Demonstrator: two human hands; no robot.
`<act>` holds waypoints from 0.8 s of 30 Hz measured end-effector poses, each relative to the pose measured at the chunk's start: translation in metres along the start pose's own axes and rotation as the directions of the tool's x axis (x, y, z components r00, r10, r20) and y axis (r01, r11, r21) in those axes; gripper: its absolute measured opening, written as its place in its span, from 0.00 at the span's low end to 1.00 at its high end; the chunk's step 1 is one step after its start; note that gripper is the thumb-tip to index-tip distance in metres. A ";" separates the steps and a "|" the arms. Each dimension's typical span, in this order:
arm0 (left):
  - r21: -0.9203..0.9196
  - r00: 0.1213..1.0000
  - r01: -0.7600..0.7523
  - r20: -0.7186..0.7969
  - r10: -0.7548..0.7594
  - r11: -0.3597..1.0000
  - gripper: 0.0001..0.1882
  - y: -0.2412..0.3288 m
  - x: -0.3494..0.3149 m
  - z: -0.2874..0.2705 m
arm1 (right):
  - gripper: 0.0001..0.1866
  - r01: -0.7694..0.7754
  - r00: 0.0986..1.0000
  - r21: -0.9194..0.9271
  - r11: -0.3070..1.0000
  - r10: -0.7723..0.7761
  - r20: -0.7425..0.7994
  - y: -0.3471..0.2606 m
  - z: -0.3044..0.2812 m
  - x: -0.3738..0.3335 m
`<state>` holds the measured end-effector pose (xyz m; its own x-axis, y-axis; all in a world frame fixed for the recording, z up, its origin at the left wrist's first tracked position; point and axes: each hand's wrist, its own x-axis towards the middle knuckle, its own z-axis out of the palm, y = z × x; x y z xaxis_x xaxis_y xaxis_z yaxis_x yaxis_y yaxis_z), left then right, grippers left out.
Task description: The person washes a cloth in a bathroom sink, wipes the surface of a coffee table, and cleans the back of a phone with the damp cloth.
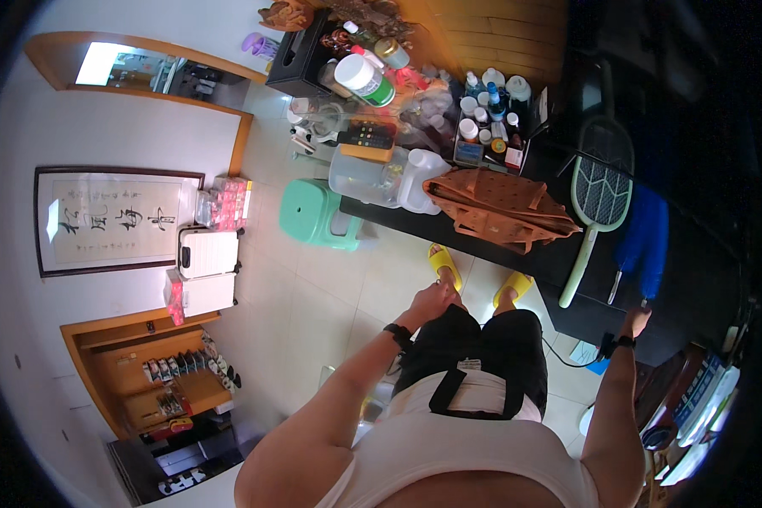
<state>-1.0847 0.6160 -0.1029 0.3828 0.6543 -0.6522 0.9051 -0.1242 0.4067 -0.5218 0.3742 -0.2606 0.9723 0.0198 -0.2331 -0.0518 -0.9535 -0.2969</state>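
Note:
My right hand [637, 322] is closed round the handle end of a long blue duster [654, 245] at the dark cabinet's front edge. Beside it lies a second blue length [628, 254] with a pale handle. My left hand [437, 300] hangs low in front of the black shorts, its fingers curled; whatever they may hold is hidden. Left of the dusters, a green-and-white electric fly swatter [601, 182] rests on the black cabinet top [516, 259], its handle pointing toward me. A brown handbag [499, 203] stands farther left.
A white jug [421, 182], a clear plastic tub [360, 176], a remote control [368, 134] and a box of bottles [493, 127] crowd the cabinet. A green stool [309, 212] stands on the tiled floor at left. A dark cable [565, 360] hangs by my right arm.

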 end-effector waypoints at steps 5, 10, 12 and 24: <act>0.056 0.998 0.000 0.066 -0.004 0.998 0.20 0.008 -0.007 -0.011 | 0.25 0.045 0.998 0.051 0.998 -0.043 -0.044 0.010 -0.007 -0.029; 0.001 0.998 -0.021 0.065 0.021 1.000 0.20 0.000 -0.006 -0.005 | 0.27 0.222 0.975 0.108 0.969 -0.220 -0.032 0.034 -0.005 -0.044; -0.035 0.999 -0.008 0.047 0.010 0.999 0.20 -0.003 -0.003 0.001 | 0.27 0.280 0.960 0.080 0.957 -0.278 -0.035 0.043 -0.005 -0.043; -0.037 0.998 0.068 0.014 -0.068 0.997 0.19 -0.026 -0.022 0.006 | 0.25 0.204 0.979 0.036 0.978 -0.204 -0.005 0.024 -0.022 -0.062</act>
<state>-1.1159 0.6005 -0.1029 0.3232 0.6509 -0.6870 0.9217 -0.0520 0.3844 -0.5781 0.3436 -0.2328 0.9635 0.2122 -0.1630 0.1393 -0.9179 -0.3715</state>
